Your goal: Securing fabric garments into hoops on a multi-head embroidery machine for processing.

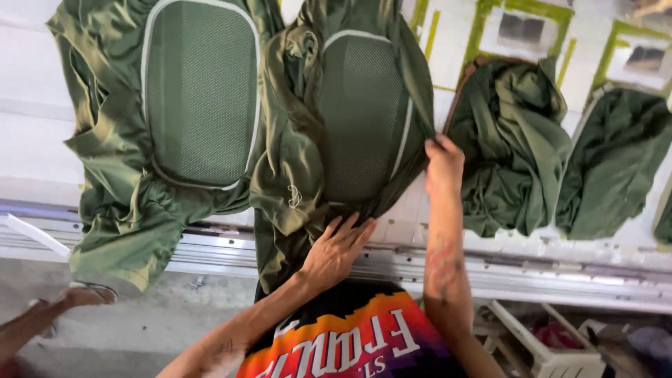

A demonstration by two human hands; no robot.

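- Nearest, the person's printed shirt (350, 346) fills the lower middle; a sandalled foot (87, 294) stands on the grey floor at the near left; a white plastic stool (542, 350) sits at the near right.
- The left hand (336, 252) lies flat, fingers spread and gripping nothing, on the near hem of the middle green garment (350, 119), just above the metal rail (560, 269) that edges the table.
- The right hand (443, 164) is closed, pinching the right edge of that same garment; the cloth is stretched over an oval mesh-faced board, and its hem hangs over the rail in the centre of the scene.
- To the left, 1 more green garment (175, 105) sits over its own board, its loose folds drooping past the rail.
- To the right and further off, 2 crumpled green garments (511, 147) lie heaped on the white table (28, 91); beyond them are green-framed panels (521, 28).
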